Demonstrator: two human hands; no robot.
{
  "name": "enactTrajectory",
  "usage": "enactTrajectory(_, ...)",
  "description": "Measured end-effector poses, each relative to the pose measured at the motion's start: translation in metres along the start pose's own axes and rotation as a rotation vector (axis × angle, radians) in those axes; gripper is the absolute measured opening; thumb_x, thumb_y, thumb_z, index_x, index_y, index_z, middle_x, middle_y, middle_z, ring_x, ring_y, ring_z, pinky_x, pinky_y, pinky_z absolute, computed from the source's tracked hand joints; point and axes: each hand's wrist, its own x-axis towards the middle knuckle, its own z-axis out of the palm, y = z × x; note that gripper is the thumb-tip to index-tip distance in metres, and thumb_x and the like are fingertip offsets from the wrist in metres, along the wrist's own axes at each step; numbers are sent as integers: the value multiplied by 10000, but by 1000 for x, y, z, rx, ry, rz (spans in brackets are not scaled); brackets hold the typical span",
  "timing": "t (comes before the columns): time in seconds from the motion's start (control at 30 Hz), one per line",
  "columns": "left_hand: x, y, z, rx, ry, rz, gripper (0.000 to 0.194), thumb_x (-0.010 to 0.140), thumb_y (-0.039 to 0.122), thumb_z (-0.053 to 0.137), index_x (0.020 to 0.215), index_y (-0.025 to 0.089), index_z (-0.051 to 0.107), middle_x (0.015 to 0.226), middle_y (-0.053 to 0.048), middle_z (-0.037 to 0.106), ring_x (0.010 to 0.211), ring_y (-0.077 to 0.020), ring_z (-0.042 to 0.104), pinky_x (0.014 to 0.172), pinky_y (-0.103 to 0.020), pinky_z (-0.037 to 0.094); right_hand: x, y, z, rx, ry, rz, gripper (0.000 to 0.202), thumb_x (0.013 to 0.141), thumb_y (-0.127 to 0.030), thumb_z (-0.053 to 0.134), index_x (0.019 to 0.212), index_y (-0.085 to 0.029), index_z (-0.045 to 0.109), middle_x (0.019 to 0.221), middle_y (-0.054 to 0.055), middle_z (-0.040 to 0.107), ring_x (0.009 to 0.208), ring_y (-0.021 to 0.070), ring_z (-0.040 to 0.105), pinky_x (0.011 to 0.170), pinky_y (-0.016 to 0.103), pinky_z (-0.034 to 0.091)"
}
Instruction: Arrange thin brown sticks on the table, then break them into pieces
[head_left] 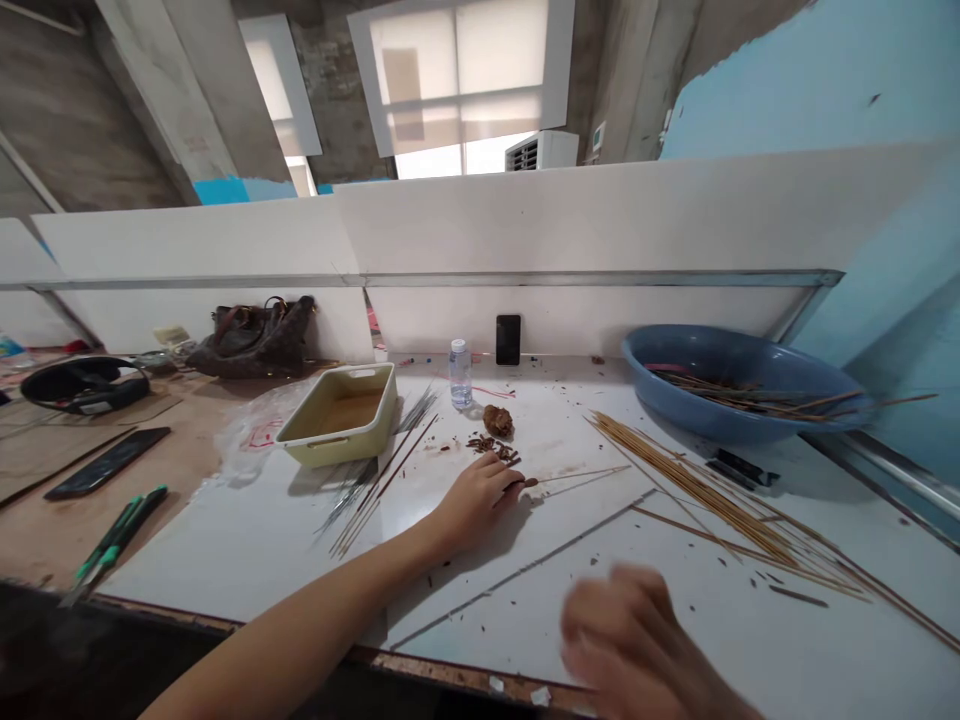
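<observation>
My left hand lies on the white tabletop with its fingers closed around the brown-coated end of a thin stick, which points to the right. Just beyond these fingers are small dark brown strips and a brown crumbly lump. Near the table's front edge, my right hand is smeared by motion. Its fingers look curled, but whether anything is in them cannot be made out. A bundle of thin tan sticks lies to the right of both hands.
A pale yellow basin stands left, beside thin wires and sticks. Behind are a clear bottle and an upright phone. A blue tub holds sticks at right. Green-handled pliers lie far left, near a handbag.
</observation>
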Motion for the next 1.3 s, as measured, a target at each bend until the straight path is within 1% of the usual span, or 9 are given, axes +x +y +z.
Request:
enactTrajectory(0.07,0,-1,1,-14,17,8,247,1128,293,530,1092,198,755,880,-82,751,866,-243,641,782,-373,542,35,34,8,-33,-7,47,410,1064,-303,655,1444,-173,573,1313,155,701,1200,302,660,1041,511,559)
enactTrajectory(0.17,1,-2,1,-40,19,37,264,1140,308,513,1114,192,749,898,-79,754,855,-234,622,794,-369,535,68,89,29,-181,-56,105,410,1079,-378,629,1396,-127,564,1277,195,712,1182,351,660,977,520,559)
enactTrajectory(0.3,1,-1,-1,-65,-1,47,260,1148,307,499,1149,189,730,936,-84,756,860,-232,615,800,-367,520,61,125,62,-219,-109,104,185,1124,-316,531,1128,-171,646,1004,114,757,895,292,693,806,458,560)
enactTrajectory(0.43,-1,2,-2,-73,-63,33,261,1151,306,480,1176,196,716,943,-81,746,884,-243,619,812,-376,522,39,120,78,-112,-28,163,176,1140,-290,501,1216,-195,629,1021,89,767,895,267,709,816,436,567)
enactTrajectory(0.6,-3,5,-3,-95,-121,29,338,1113,407,591,1374,196,628,1121,-108,742,1012,-271,630,874,-404,554,33,117,73,16,38,229,201,1137,-273,512,1316,-210,575,1058,89,743,929,253,716,814,407,593)
enactTrajectory(0.73,-3,5,-2,-124,-85,13,214,1125,350,573,1257,222,681,1045,-72,755,964,-245,641,852,-375,557,33,119,73,81,59,246,117,1130,-258,535,1225,-239,600,1018,64,731,892,235,707,789,388,584)
enactTrajectory(0.87,-2,5,-2,-89,-62,33,232,1131,350,553,1237,203,698,1014,-78,768,934,-240,644,839,-368,557,31,122,74,93,39,186,107,1124,-218,530,1180,-236,619,984,57,729,873,236,690,781,393,572)
enactTrajectory(1.1,-4,7,1,-74,-52,62,255,1138,354,539,1254,187,693,1010,-78,777,890,-232,647,806,-357,555,27,132,68,134,-17,134,148,1106,-189,559,1236,-236,615,1020,56,730,913,236,696,799,381,572)
enactTrajectory(1.3,-4,9,0,-95,-36,52,253,1136,350,543,1214,183,717,983,-85,776,878,-234,645,793,-367,556,31,128,62,74,-27,107,202,1116,-194,538,1298,-234,617,1001,49,743,889,236,702,773,380,580)
